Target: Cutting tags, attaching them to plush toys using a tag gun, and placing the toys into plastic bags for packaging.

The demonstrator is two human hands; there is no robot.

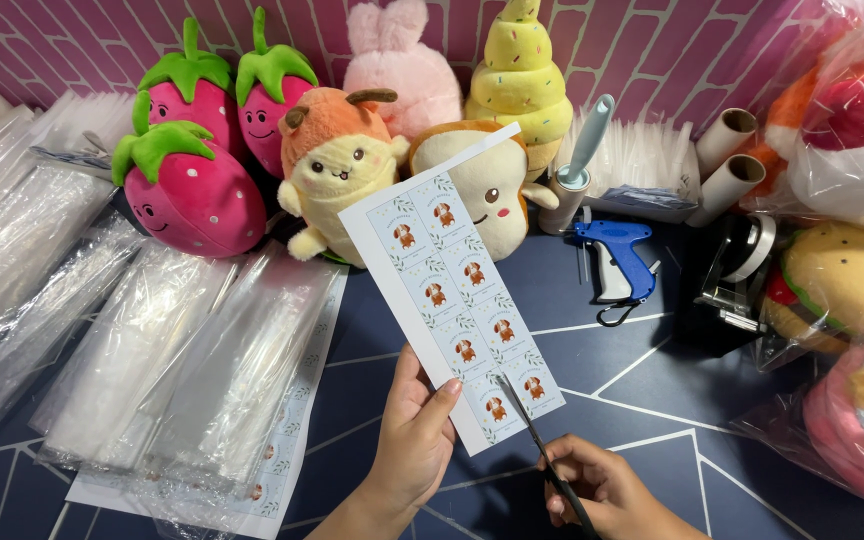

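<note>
My left hand (414, 440) pinches the lower left edge of a white strip of printed cards (452, 285), held up at a slant over the dark blue table. Each card on the strip shows a small brown animal with green leaves. My right hand (602, 490) grips black scissors (542, 455), whose blades bite into the strip's bottom edge between the two columns of cards.
Stacks of clear plastic bags (152, 340) lie at the left over another printed sheet (287, 440). Strawberry plushes (192, 185), other plush toys (337, 165), a blue tagging gun (617, 255), cardboard tubes (727, 165), a black tape dispenser (737, 270) and bagged plushes (852, 300) ring the table (632, 370).
</note>
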